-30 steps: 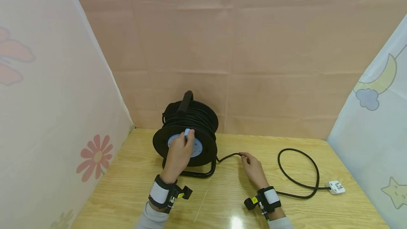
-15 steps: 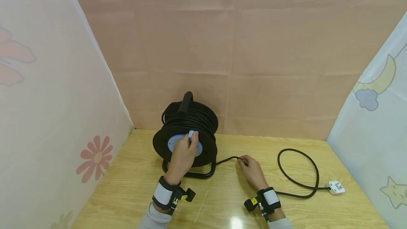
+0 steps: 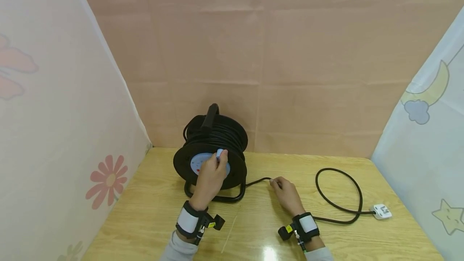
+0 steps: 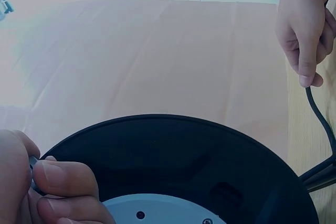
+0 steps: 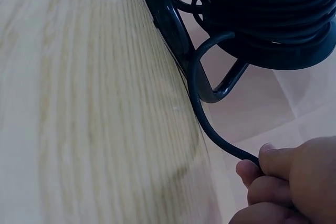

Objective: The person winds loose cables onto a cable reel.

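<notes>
So we've got the cable reel point(image 3: 206, 148) standing on its black frame point(image 3: 226, 199) near the back of the table point(image 3: 145, 220), knob side facing us, which probably makes the knob point(image 3: 219, 153) easy to reach. Our left hand point(image 3: 211, 175) has its fingers curled round that knob. Our right hand point(image 3: 287, 195) pinches the cable point(image 3: 258, 181) a little way off, likely to guide it, though that stretch bows slackly. The plug point(image 3: 381, 211) lies off to the right, past a loose loop.
</notes>
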Available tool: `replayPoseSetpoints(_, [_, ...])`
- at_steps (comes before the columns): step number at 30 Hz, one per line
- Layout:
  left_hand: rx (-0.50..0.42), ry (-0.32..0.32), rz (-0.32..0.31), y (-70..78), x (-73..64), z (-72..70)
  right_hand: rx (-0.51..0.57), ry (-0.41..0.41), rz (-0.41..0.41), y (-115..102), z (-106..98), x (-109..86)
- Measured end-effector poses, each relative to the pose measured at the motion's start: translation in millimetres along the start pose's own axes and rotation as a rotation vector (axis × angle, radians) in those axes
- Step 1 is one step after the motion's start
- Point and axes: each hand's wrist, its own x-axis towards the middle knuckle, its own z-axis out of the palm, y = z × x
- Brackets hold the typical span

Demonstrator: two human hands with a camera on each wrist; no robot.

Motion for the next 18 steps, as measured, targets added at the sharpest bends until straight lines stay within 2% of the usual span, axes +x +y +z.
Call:
replayPoseSetpoints(9, [-0.019, -0.009, -0.012, 0.8, -0.7, 3.5, -0.024, 0.006, -0.031, 1, 1, 1.1])
replayPoseSetpoints(18, [-0.024, -0.025, 0.024, -0.1, -3.2, 11.4, -0.142, 0.031, -0.043, 2, 2, -0.6])
